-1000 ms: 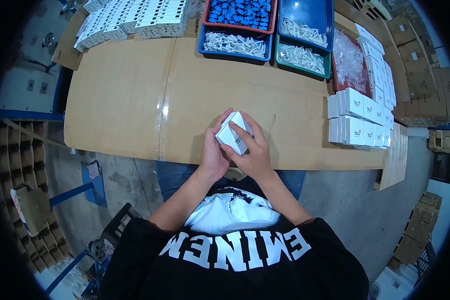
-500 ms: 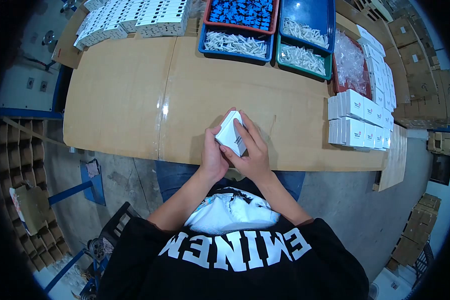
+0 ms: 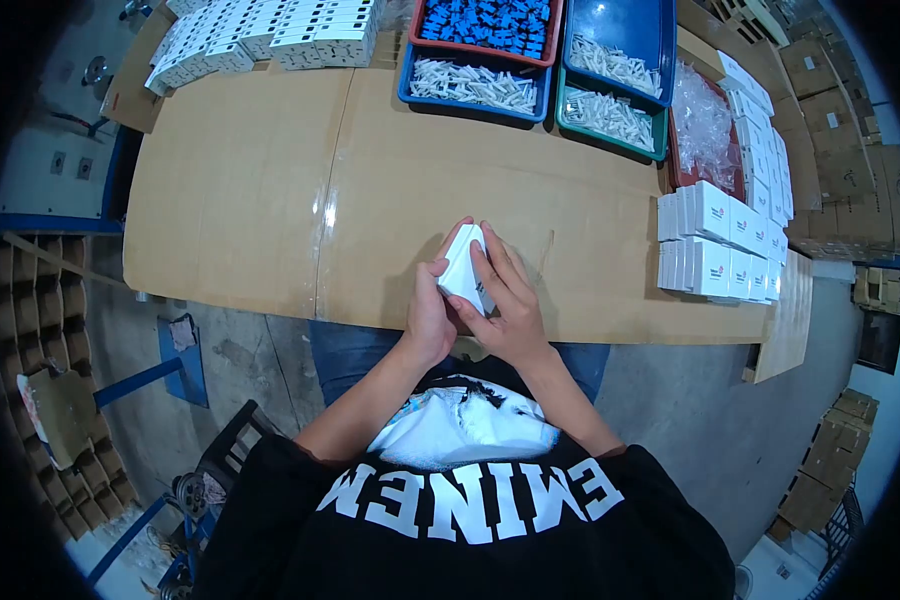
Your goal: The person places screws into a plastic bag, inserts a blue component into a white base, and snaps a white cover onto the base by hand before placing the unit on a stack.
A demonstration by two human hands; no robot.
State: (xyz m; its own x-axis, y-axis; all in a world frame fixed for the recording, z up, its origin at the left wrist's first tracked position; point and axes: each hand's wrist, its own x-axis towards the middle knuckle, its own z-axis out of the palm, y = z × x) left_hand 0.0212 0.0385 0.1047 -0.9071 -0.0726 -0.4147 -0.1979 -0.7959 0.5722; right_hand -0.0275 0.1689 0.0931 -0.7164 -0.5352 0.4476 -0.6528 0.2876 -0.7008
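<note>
A small white box (image 3: 459,272) with dark print on one side is held between both hands, above the near edge of the cardboard-covered table (image 3: 240,200). My left hand (image 3: 430,315) is closed around its left side, thumb on the top face. On the right side, my right hand (image 3: 510,305) presses its fingers along the printed face, covering part of the print. The box is tilted, and its underside is hidden by the hands.
Stacked white boxes (image 3: 712,240) stand at the right, beside a red tray of clear plastic bags (image 3: 705,125). Behind are trays of white tube-like pieces (image 3: 475,88) and blue pieces (image 3: 485,28). Rows of white boxes (image 3: 320,40) fill the back left.
The box has turned slightly between my hands, so its printed face shows less. My hands have stayed in nearly the same place.
</note>
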